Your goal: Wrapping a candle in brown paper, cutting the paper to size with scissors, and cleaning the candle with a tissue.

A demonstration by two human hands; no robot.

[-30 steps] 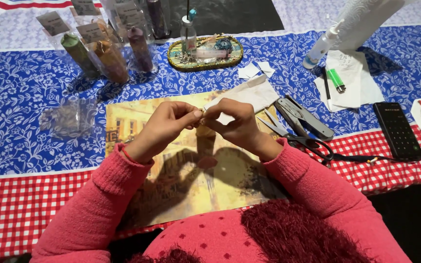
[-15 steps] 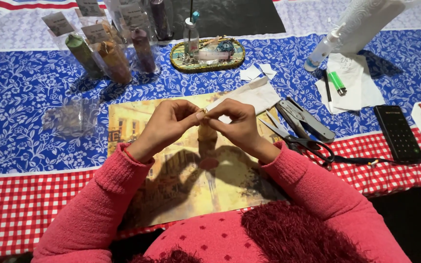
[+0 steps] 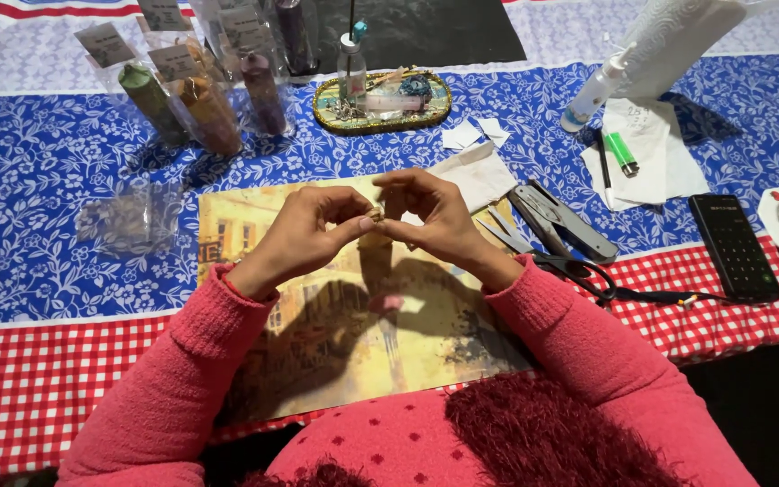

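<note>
My left hand (image 3: 304,230) and my right hand (image 3: 430,216) meet above a yellow picture mat (image 3: 353,343) on the table. Between the fingertips of both hands sits a tiny pale bead-like piece (image 3: 377,214); both hands pinch it. It is too small to tell more about it. Pink sleeves cover both forearms.
Clear packets of beads (image 3: 196,90) stand at the back left, with an oval tray (image 3: 380,101) of small items behind the hands. Pliers and scissors (image 3: 561,230), a black calculator (image 3: 734,248), a green lighter (image 3: 622,151), white papers and an empty clear bag (image 3: 128,216) lie around.
Both hands stay pinched together over the mat; they have shifted only slightly, with small finger movements at the tiny piece.
</note>
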